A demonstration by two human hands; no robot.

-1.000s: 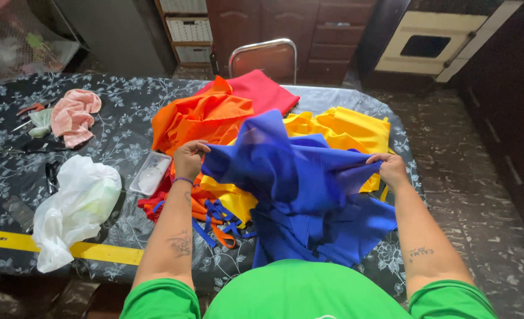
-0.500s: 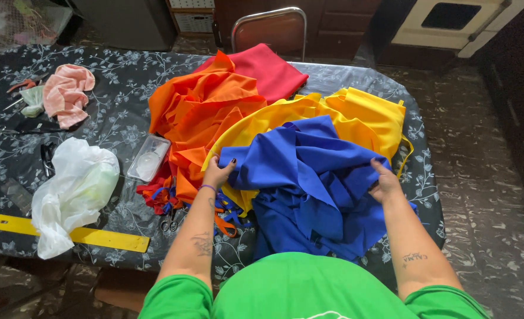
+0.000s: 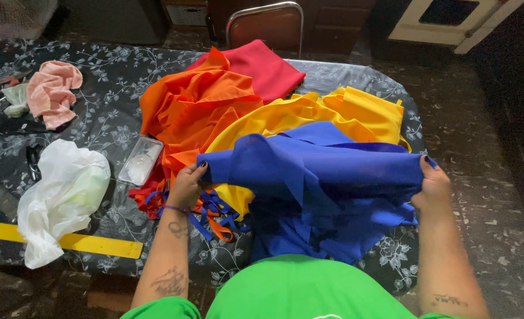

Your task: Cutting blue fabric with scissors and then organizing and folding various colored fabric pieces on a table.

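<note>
I hold a large blue cloth (image 3: 321, 183) stretched between both hands above the table's near edge. My left hand (image 3: 186, 186) grips its left edge; my right hand (image 3: 432, 184) grips its right edge. Beneath it lie a yellow cloth (image 3: 309, 112), an orange cloth (image 3: 197, 112) and a red cloth (image 3: 262, 68), piled on the dark floral tablecloth (image 3: 114, 88). A tangle of blue and orange strips (image 3: 212, 215) lies just under my left hand.
A white plastic bag (image 3: 61, 195) and a yellow ruler (image 3: 96, 243) lie at the near left. A clear plastic box (image 3: 141, 160) sits beside the orange cloth. A pink cloth (image 3: 52, 97) lies far left. A chair (image 3: 265, 23) stands behind the table.
My hands have moved apart, pulling the bunched blue cloth out into a wide taut span. The camera has come closer to the table.
</note>
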